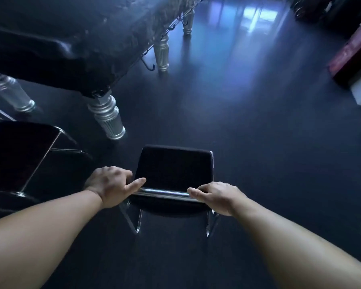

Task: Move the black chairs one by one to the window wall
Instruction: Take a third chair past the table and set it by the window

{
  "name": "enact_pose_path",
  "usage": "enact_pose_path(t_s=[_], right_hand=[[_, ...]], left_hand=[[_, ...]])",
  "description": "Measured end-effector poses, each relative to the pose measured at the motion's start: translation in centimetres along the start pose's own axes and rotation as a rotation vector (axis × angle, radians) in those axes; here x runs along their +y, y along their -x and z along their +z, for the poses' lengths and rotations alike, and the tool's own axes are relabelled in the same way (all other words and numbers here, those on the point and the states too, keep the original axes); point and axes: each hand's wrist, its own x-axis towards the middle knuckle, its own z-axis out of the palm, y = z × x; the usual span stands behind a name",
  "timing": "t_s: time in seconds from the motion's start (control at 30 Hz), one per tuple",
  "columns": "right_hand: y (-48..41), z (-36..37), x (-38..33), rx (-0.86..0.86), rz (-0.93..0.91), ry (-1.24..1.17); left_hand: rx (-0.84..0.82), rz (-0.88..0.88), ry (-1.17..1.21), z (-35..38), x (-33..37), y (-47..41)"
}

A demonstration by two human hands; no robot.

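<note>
At the low centre of my view: the black chair (175,167), seen from above and behind, over the dark floor (258,163).
Chair heading: the seat points away from me, its front edge toward the bright patch of floor up ahead.
Chair long axis: the chrome top bar (165,192) of the backrest runs left to right across my view, tilted slightly down to the right.
Chair legs: thin chrome legs show below the bar; I cannot tell whether they touch the floor.
Left hand (109,184): clenched over the left end of the bar, fingers wrapped over the far side, thumb laid straight along the bar toward the middle.
Right hand (215,196): grasping the right end of the same bar, fingers curled over it, thumb lying along the bar toward the left hand.
Between the hands: a bare stretch of bar.
Left of the chair: a second black chair (23,155), just beside my left hand but apart from it.
Upper left: a large table (81,38) under dark cloth, on turned silver legs (107,119).
Far right: a pink box (354,53), well apart from the chair.
</note>
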Motion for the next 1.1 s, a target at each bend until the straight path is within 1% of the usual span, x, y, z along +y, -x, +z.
enact_pose_path(t_s=[0.17,0.3,0.37,0.67,0.83,0.93,1.1], right_hand=[[1.1,2.9,-2.8,0.078,0.094,-0.053],[1.0,3.0,-2.8,0.211,0.161,0.001],[0.8,2.8,-2.8,0.241,0.186,0.013],[-0.9,1.9,-3.8,0.381,0.196,0.029],[-2.4,0.9,-4.6,0.417,0.193,0.002],[-3.6,-0.2,-4.8,0.416,0.197,-0.012],[-6.5,-2.1,-4.4,0.468,0.186,-0.003]], left_hand=[[0.009,0.113,-0.051,0.1,-3.0,-0.1],[0.024,0.146,-0.052,0.7,-3.2,-0.8],[0.030,0.159,-0.053,0.8,-3.2,-1.3],[0.089,0.215,-0.098,0.2,-4.6,-4.7],[0.119,0.237,-0.074,-0.7,-5.2,-7.4],[0.102,0.248,-0.086,-1.3,-5.4,-9.5],[0.141,0.251,-0.110,-1.9,-5.6,-13.7]])
